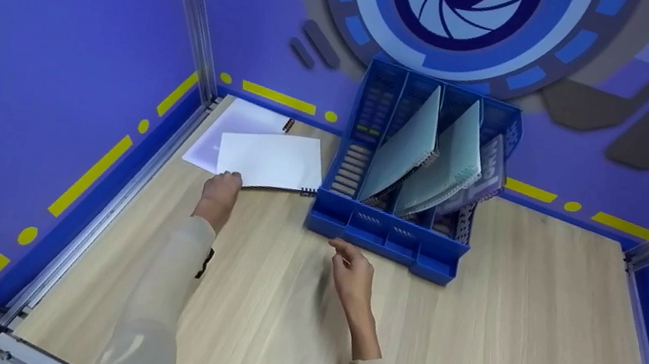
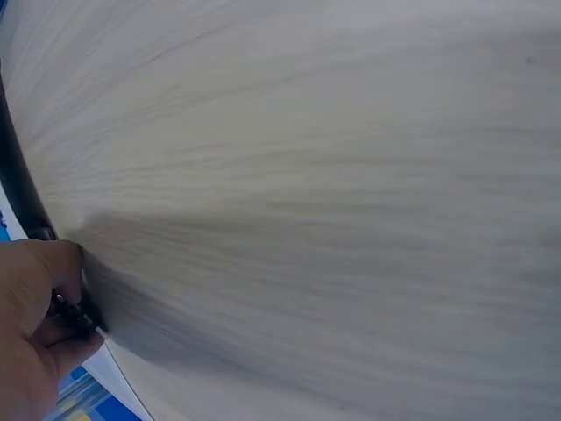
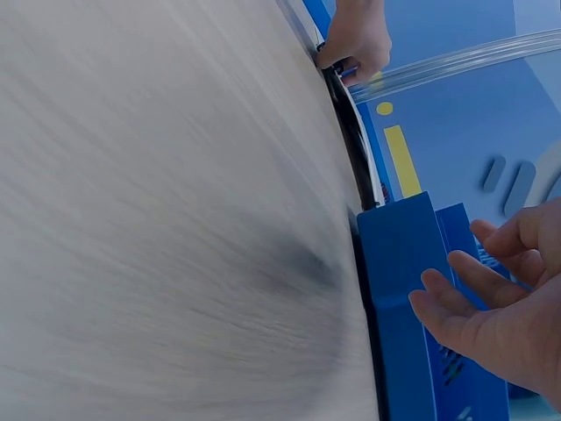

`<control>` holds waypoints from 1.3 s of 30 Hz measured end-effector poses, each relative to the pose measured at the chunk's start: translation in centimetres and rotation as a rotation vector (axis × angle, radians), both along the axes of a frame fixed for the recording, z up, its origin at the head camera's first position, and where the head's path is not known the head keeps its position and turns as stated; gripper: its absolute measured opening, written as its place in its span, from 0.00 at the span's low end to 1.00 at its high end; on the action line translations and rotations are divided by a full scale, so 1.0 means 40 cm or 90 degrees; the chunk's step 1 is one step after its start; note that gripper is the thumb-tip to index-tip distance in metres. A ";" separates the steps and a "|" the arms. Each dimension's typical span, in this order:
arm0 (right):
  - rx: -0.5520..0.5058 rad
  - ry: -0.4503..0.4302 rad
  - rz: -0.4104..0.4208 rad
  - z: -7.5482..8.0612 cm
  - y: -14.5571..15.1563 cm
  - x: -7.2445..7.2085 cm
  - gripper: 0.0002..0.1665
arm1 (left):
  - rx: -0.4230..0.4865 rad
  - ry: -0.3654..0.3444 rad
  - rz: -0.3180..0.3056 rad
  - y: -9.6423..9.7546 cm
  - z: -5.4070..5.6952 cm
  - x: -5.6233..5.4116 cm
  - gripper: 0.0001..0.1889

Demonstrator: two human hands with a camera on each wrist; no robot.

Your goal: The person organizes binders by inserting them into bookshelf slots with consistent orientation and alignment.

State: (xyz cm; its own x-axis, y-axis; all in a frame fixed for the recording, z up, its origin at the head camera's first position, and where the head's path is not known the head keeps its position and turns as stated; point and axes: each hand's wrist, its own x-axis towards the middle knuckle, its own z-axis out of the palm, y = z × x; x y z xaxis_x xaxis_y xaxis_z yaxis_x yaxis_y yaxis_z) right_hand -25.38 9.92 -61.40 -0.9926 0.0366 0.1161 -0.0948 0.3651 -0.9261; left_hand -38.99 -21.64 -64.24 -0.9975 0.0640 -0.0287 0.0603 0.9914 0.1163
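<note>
My left hand [image 1: 219, 196] pinches the near-left corner of a white spiral-bound notebook [image 1: 272, 160], and a piece of black binding [image 2: 74, 313] shows between thumb and fingers in the left wrist view. This notebook overlaps a pale lilac notebook [image 1: 243, 119] behind it. Just in front of a blue file rack [image 1: 330, 209], my right hand [image 1: 353, 280] hovers with its fingers loosely bent and nothing in them. The right wrist view shows this hand [image 3: 500, 307] with fingers spread beside the rack's front.
Two pale green spiral notebooks [image 1: 406, 146] lean in the rack's middle compartments. A clear-covered spiral notebook [image 1: 491, 173] stands in the right one. Purple-blue walls [image 1: 81, 102] enclose the wooden table [image 1: 521, 347] at the left, back and right.
</note>
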 end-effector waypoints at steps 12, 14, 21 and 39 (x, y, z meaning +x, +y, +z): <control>-0.001 -0.005 0.013 -0.004 -0.030 -0.008 0.18 | -0.069 0.032 -0.011 0.005 0.008 0.026 0.06; -0.002 -0.010 0.013 -0.008 -0.036 -0.013 0.17 | -0.066 0.036 -0.019 0.006 0.009 0.030 0.06; -0.004 -0.023 0.043 -0.026 -0.059 -0.016 0.17 | -0.032 0.050 -0.033 0.007 -0.003 0.062 0.05; -0.002 -0.015 0.077 -0.020 -0.109 -0.036 0.17 | 0.063 0.088 0.017 0.026 -0.011 0.166 0.05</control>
